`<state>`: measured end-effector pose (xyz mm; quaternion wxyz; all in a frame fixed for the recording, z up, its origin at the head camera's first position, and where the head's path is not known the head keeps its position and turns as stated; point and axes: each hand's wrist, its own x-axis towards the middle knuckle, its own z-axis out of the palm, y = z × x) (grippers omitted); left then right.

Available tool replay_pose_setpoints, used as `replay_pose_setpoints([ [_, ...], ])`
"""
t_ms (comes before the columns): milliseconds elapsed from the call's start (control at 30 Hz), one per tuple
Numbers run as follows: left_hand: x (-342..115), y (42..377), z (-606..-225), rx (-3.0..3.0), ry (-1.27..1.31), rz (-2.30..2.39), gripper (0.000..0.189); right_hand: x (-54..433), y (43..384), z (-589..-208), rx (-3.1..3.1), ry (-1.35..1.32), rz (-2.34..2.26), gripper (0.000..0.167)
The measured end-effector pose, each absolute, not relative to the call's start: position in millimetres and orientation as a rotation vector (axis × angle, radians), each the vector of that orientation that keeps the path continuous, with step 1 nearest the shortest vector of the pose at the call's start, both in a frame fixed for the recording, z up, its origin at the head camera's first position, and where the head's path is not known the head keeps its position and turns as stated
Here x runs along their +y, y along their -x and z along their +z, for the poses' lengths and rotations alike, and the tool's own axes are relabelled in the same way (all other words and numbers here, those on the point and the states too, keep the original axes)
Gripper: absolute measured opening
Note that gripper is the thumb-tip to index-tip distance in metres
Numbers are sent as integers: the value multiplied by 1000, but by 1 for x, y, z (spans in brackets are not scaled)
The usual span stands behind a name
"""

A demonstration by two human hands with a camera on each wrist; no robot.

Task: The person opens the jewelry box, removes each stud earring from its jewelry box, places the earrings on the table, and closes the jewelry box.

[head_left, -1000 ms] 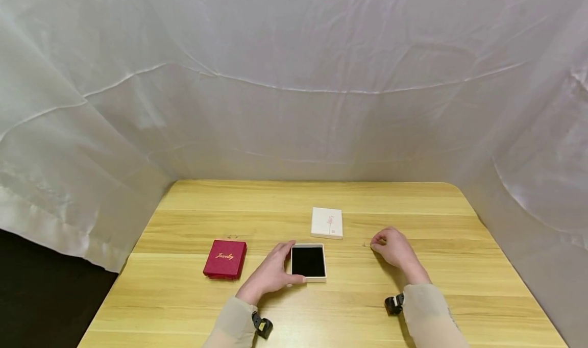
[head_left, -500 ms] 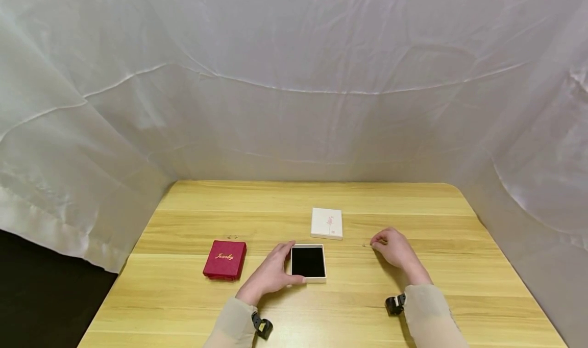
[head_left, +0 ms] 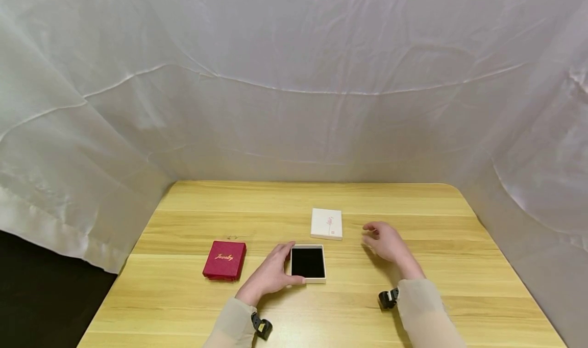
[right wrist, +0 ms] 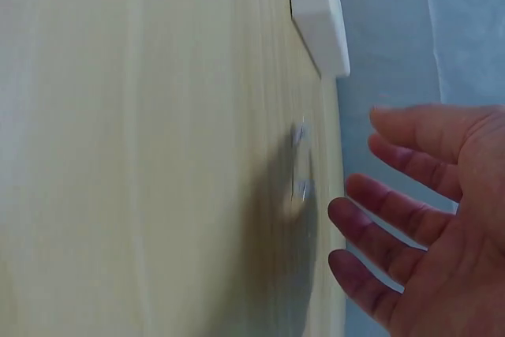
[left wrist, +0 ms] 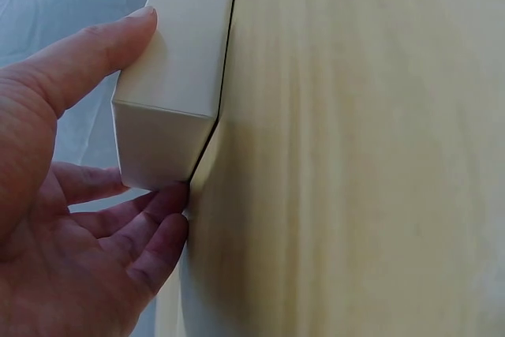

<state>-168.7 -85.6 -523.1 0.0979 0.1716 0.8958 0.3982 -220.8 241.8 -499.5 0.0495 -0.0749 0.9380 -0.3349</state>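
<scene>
My left hand grips the left side of a small open white box with a black insert. In the left wrist view the thumb lies along one wall of the box, and the fingers are at its corner. My right hand hovers right of the boxes, its fingers apart and holding nothing. The right wrist view shows two tiny shiny pieces, like earrings, on the table beside the fingertips; in the head view that hand hides them.
Behind the open box lies a white lid with a pink flower print. A red box lettered "Jewelry" is left of my left hand, with tiny pieces behind it. White cloth walls in the wooden table.
My right hand has let go of the tiny shiny piece it pinched, opened its fingers and shifted slightly left and away from me. My left hand and the boxes stay put.
</scene>
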Motion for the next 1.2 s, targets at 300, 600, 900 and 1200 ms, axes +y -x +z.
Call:
replay_pose_setpoints([
  [300,-86,169,-520,2643,-507,1157,102,207,233,-497,2833,362,-966,65],
  [600,-86,169,-519,2640,-508,1126,103,187,253,-501,2844,449,-855,86],
  [900,-86,167,-515,2629,-508,1141,104,176,263,-504,2817,437,-855,92],
  [1200,-86,167,-515,2629,-492,1150,102,172,264,-507,2782,399,-873,86],
])
